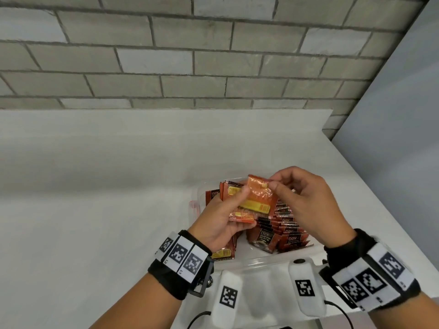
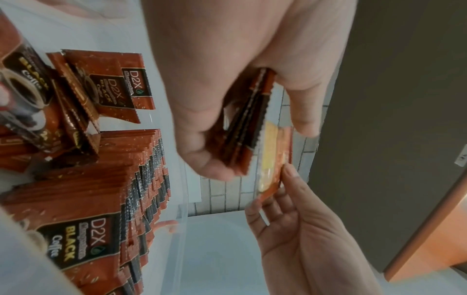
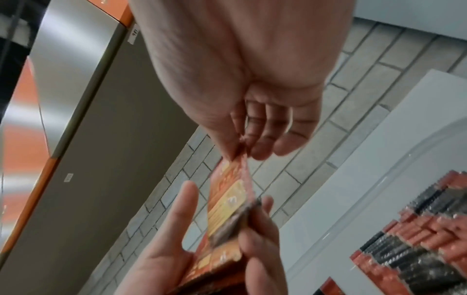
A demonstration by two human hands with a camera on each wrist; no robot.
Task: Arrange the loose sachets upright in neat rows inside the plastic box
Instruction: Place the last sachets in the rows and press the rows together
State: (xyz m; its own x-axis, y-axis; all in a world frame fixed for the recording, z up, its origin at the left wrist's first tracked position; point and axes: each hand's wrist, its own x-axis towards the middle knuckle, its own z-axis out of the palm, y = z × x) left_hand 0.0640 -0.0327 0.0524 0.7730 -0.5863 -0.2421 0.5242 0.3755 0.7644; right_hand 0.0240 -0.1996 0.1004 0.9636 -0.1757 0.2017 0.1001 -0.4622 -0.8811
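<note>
My left hand (image 1: 225, 210) grips a small stack of orange-brown sachets (image 1: 247, 210) above the clear plastic box (image 1: 261, 260). With thumb and forefinger, my right hand (image 1: 273, 184) pinches the top corner of the front sachet (image 1: 260, 193), which shows its yellow-labelled back. In the left wrist view the left hand (image 2: 215, 99) clamps the stack (image 2: 242, 127) edge-on while the right hand (image 2: 290, 215) holds the front sachet (image 2: 274, 159). The right wrist view shows the right hand (image 3: 242, 147) pinching that sachet (image 3: 227, 191) over the left hand (image 3: 174, 247). Upright rows of sachets (image 1: 285, 227) fill the box's right side.
A few loose sachets (image 1: 222, 254) lie at the box's left side. Two white pouches with black markers (image 1: 228, 295) (image 1: 305, 288) and cables sit at the near table edge. The white table (image 1: 95, 186) ends at a brick wall behind and drops off on the right.
</note>
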